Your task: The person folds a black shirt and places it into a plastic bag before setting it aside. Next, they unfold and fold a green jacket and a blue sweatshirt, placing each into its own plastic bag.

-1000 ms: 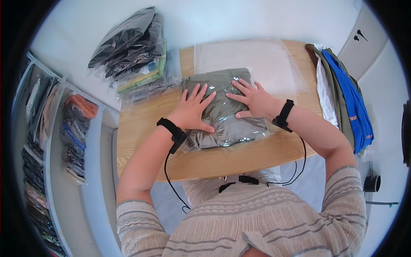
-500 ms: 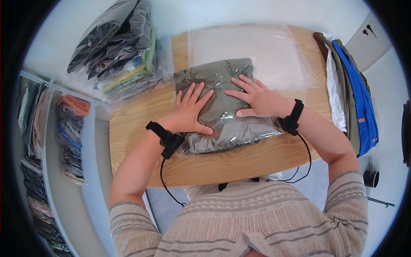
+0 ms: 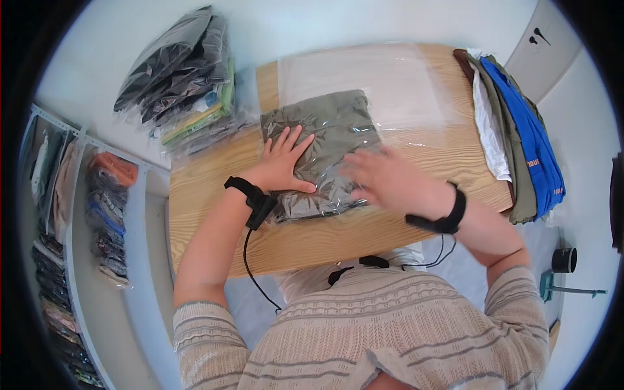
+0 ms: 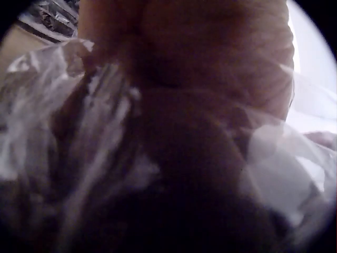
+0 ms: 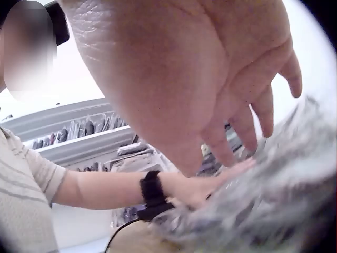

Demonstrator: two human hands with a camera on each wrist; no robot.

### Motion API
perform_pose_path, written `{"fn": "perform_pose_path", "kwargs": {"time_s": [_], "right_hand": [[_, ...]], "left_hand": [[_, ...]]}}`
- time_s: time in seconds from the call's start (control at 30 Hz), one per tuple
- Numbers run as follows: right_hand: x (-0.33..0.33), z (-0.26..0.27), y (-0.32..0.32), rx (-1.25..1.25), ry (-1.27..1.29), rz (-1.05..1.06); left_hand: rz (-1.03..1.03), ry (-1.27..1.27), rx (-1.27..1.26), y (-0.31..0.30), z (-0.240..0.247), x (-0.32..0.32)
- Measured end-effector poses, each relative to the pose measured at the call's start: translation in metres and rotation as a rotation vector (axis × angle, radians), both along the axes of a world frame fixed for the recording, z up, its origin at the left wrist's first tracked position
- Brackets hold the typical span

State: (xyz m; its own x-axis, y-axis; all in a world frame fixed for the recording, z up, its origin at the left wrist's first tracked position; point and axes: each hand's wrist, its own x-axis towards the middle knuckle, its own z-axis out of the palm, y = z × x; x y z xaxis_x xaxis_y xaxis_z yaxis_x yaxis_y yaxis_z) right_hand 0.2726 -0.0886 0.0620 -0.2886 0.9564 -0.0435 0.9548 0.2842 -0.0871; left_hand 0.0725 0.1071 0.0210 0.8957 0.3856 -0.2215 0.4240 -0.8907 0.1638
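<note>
A folded olive-green garment in a clear plastic bag (image 3: 335, 120) lies on the wooden table in front of the person. The left hand (image 3: 283, 164) rests on its left side, fingers spread flat and pointing away from the body. In the left wrist view, crinkled plastic (image 4: 42, 126) surrounds the palm (image 4: 184, 42). Blurred in the head view, the right hand (image 3: 393, 181) is over the bag's right edge. The right wrist view shows its fingers (image 5: 243, 129) extended and separated, close above the shiny wrapping (image 5: 284, 195), gripping nothing.
Flat clear bags (image 3: 351, 68) lie at the table's back. Wrapped dark garments (image 3: 179, 78) form a pile at the back left. Folded blue, green and white clothes (image 3: 520, 143) lie along the right edge. Shelves of bagged clothing (image 3: 110, 201) stand on the left.
The right hand has shifted toward the bag's near right side and turned, its fingers no longer lying flat on the garment. The left hand stays pressed on the left side.
</note>
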Motion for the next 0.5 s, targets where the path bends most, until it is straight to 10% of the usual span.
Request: {"fn": "perform_pose_path", "kwargs": {"time_s": [0.33,0.5], "right_hand": [[-0.024,-0.05,-0.023,0.072,0.153,-0.167],[-0.023,-0.047,-0.022,0.048,0.156,-0.161]], "left_hand": [[-0.059,-0.243,0.226,-0.05,0.076,-0.029],[-0.104,-0.185,0.153,-0.108,0.029,-0.035]]}}
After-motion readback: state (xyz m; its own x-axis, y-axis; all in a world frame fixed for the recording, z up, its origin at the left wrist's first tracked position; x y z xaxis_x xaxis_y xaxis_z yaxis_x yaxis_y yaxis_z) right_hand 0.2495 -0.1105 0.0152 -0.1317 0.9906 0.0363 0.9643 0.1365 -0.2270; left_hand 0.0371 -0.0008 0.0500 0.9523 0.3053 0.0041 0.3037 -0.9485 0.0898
